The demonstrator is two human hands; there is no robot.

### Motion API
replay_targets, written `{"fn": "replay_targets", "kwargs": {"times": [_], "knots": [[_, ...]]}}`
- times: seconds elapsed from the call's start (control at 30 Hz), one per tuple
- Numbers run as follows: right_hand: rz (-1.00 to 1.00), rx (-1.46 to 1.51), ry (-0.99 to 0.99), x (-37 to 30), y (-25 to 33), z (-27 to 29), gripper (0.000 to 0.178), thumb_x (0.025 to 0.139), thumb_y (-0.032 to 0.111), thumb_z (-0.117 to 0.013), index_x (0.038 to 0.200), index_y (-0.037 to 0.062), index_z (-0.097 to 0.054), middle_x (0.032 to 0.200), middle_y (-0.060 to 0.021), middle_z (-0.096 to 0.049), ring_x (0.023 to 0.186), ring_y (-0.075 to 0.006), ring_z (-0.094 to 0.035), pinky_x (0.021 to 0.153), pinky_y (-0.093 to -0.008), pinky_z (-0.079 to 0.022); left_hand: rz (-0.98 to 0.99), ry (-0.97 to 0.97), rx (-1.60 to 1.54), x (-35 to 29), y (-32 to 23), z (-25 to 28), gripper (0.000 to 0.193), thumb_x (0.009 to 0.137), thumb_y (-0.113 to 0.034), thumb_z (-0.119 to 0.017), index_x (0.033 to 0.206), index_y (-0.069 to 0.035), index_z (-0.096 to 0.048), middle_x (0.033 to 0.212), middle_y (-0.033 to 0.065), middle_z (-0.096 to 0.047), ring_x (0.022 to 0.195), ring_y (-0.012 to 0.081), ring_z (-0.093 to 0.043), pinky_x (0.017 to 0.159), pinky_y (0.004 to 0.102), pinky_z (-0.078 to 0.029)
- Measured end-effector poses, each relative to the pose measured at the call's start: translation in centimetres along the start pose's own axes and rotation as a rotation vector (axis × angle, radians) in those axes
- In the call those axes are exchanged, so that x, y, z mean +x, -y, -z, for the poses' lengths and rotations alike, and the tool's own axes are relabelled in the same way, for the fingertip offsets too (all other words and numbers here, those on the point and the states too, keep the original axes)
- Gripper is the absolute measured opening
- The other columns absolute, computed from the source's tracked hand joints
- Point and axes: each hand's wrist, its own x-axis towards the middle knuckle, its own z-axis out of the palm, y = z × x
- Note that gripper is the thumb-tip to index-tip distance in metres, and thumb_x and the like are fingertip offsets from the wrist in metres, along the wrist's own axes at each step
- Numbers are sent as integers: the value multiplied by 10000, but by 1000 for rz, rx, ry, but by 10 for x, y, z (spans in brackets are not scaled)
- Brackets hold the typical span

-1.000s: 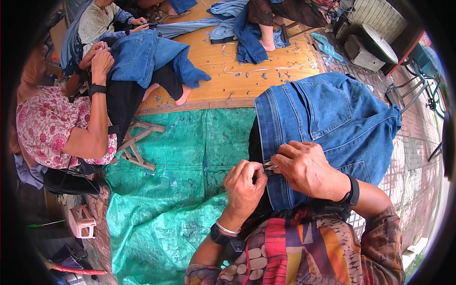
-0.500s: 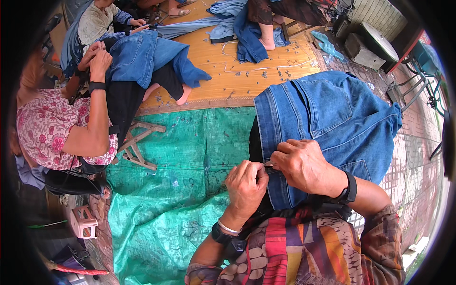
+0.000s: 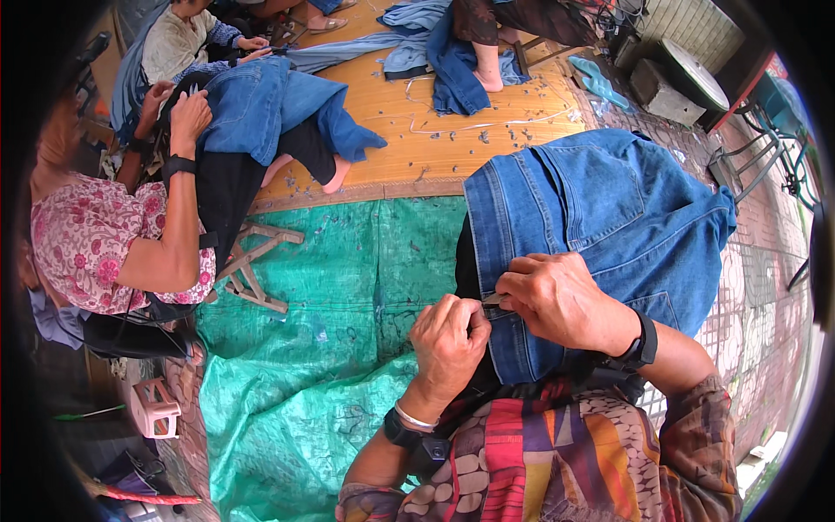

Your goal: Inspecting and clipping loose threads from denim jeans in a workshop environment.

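As little is changed, work on the denim garment [image 3: 600,196] continues: tool [image 3: 493,300] gripped by right hand [image 3: 557,300], left hand [image 3: 446,337] pinched, contents hidden.

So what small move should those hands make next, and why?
Perhaps the right hand should tilt the small pointed tool slightly away from the left hand before working it: its tip appears very close to that hand's curled fingers, by the waistband of the denim garment.

Green tarpaulin [image 3: 296,409] beside a yellow mat [image 3: 391,139], patterned paving [image 3: 757,313] in daylight, pink stool [image 3: 154,404]
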Motion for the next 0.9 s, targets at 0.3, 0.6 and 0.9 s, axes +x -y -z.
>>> {"fn": "replay_targets", "kwargs": {"times": [0.3,0.6,0.9], "knots": [[48,-85,14,2,0,-3,93,727,92,-669,781,52,-605,726,-74,-569,696,-264,-598,549,-385,-459,-44,17,19,5,0,2,206,621,90,-643,716,-63,-542,651,63,-519,548,236,-518,527,346,-426],[-175,258,-157,-5,-21,20,97,770,34,-638,857,9,-601,809,-111,-620,738,-301,-623,617,-372,-483,410,44,44,-5,48,39,88,735,-2,-642,777,-52,-583,696,81,-568,600,265,-576,542,371,-457],[-363,483,-163,-37,-23,30,143,825,58,-632,939,-24,-602,807,-134,-607,743,-258,-615,664,-340,-468,388,146,149,-28,76,45,204,845,-105,-610,1039,-41,-610,895,103,-624,715,236,-609,636,297,-476]]}}
